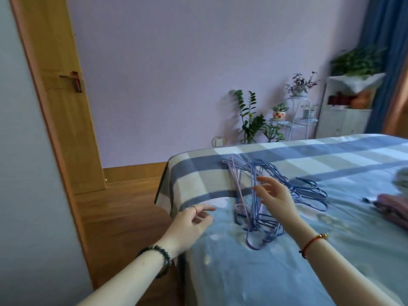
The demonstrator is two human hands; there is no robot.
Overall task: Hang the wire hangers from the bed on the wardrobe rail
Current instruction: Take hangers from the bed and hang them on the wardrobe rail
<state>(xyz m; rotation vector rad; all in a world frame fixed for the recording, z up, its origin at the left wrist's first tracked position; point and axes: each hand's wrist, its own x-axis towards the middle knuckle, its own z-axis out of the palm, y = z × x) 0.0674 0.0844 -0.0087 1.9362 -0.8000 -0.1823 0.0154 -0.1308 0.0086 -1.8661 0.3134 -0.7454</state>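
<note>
Reaching across the bed (231, 274) toward wire hangers (258, 221) heaped near its corner, with right hand (277, 196) splayed just above the pile, perhaps brushing it through the blur, and left hand (192, 221) loose-fingered beside it, evidently to gather the tangle two-handed; nothing gripped yet.

Bead bracelet (157, 259), ring (195, 208), red cord (310, 242)
</note>
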